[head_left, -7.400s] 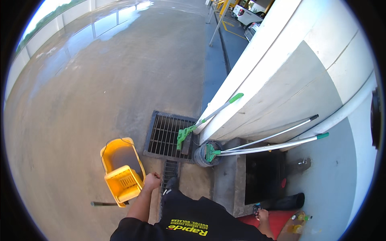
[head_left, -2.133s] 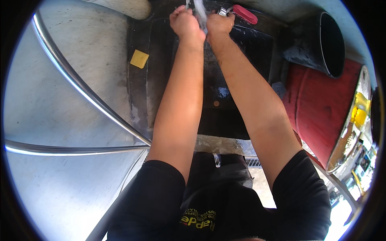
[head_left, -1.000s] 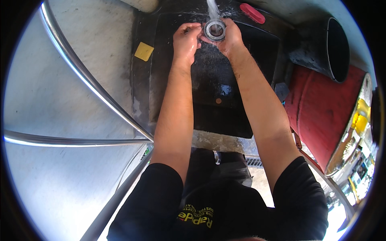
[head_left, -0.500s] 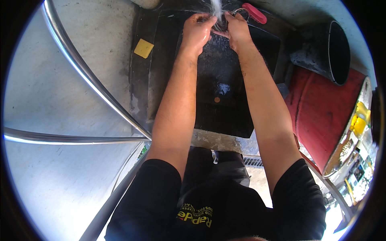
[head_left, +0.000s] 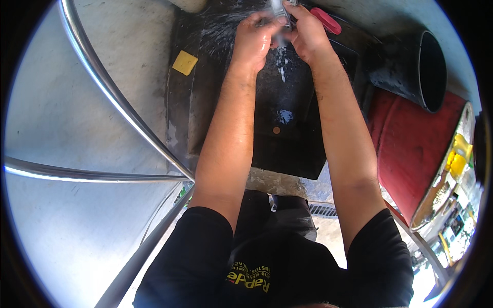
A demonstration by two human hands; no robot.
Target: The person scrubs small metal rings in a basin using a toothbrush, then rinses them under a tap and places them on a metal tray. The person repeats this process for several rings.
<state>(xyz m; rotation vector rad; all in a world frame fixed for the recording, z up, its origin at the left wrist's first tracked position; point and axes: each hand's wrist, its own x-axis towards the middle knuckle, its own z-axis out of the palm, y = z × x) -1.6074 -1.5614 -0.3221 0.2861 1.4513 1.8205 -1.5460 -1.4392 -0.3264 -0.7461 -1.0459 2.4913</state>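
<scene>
At the far end of a black sink (head_left: 287, 149), my left hand (head_left: 254, 41) and my right hand (head_left: 308, 33) come close together under a stream of running water (head_left: 278, 7). Both have their fingers curled round a clear, shiny object (head_left: 286, 21). Water and motion blur it, so its kind is not plain. Spray (head_left: 218, 31) fans out to the left of my left hand, and white drops fall below the fingers. A pink oval thing (head_left: 327, 21), perhaps a brush, lies just right of my right hand.
A yellow sponge (head_left: 185, 62) rests on the sink's left ledge. To the right are a black cylindrical container (head_left: 405, 66), tipped sideways, and a red drum (head_left: 416, 149). Curved steel rails (head_left: 102, 82) stand on the left. A small brown disc (head_left: 277, 130) lies in the sink.
Water now splashes widely to the left and drips beneath my hands. The clear object has turned or shifted between my fingers, and my right hand has moved slightly right.
</scene>
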